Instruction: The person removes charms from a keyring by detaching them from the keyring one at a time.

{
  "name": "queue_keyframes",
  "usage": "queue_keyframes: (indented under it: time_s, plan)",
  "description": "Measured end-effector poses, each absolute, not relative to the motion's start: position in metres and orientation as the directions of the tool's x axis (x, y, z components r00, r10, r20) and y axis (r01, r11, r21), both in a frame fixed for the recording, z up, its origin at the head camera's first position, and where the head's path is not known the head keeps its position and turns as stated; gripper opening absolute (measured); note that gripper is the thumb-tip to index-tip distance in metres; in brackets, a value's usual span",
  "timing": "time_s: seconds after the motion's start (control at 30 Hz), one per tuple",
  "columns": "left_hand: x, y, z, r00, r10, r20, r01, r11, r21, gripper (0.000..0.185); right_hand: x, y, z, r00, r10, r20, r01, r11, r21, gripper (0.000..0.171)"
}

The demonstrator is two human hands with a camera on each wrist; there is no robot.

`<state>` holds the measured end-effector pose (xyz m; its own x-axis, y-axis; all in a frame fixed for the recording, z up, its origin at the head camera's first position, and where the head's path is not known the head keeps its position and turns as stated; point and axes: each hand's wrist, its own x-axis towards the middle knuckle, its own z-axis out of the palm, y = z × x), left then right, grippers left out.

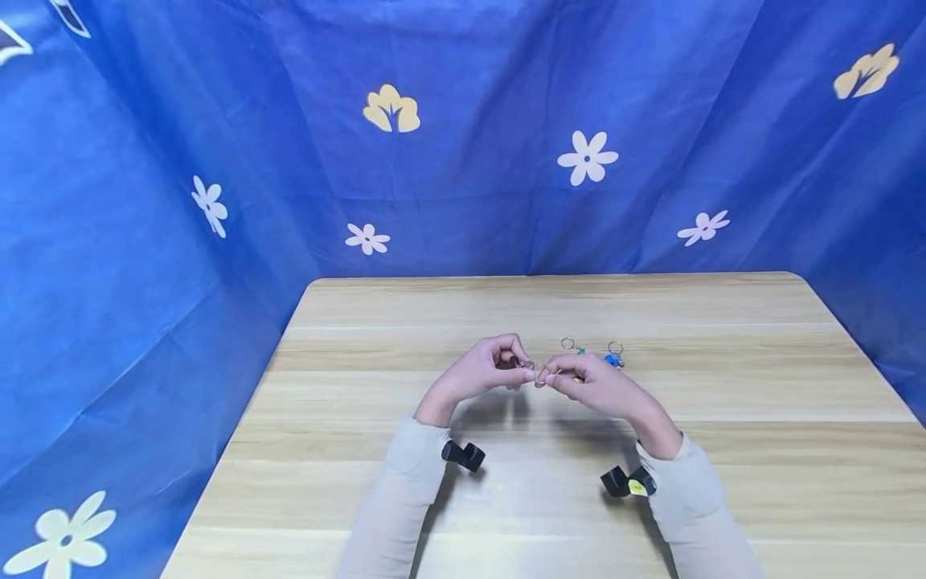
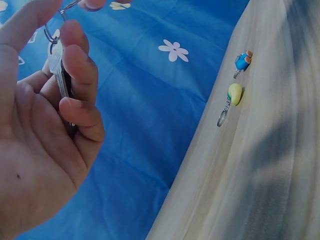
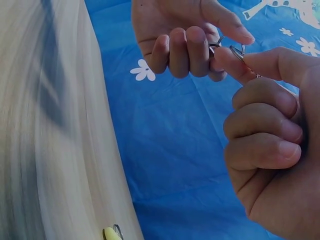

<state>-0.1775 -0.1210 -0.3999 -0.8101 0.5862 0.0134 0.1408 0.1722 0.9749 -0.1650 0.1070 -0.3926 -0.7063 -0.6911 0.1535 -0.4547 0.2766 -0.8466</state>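
Both hands meet above the middle of the wooden table (image 1: pixel 550 498). My left hand (image 1: pixel 499 366) curls its fingers round a silver key (image 2: pixel 59 75) with a metal ring (image 2: pixel 50 35) at its top. My right hand (image 1: pixel 571 376) pinches a small key ring (image 3: pixel 237 50) between thumb and forefinger, right against the left hand's fingertips (image 3: pixel 187 52). Two more key rings lie on the table just beyond the right hand: one with a yellow-green charm (image 2: pixel 234 93) and one with a blue charm (image 2: pixel 242 61).
A blue cloth with white and yellow flowers (image 1: pixel 463 137) hangs behind and beside the table. Black wrist cameras (image 1: pixel 463 455) sit on both forearms. The blue charm ring (image 1: pixel 615 357) and the other ring (image 1: pixel 571 346) lie near the table's centre.
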Motion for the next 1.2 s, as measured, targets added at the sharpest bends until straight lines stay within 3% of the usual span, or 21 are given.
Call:
queue_keyframes:
  time_s: [0.3,0.63,1.2]
  plan:
    - [-0.176,-0.122,-0.400,-0.773,0.634,0.006,0.136,0.158,0.978,0.036,-0.164,0.109,-0.393,-0.725,-0.676,0.130,-0.442,0.313,-0.841,0.018]
    - [-0.175,-0.122,-0.402,-0.773,0.634,-0.024,0.139,0.206,0.969,0.033,-0.166,0.116,-0.397,-0.756,-0.644,0.116,-0.421,0.342,-0.840,0.019]
    - [-0.175,-0.119,-0.401,-0.790,0.612,0.034,0.151,0.141,0.978,0.023,-0.167,0.117,-0.394,-0.775,-0.621,0.115,-0.407,0.353,-0.842,0.018]
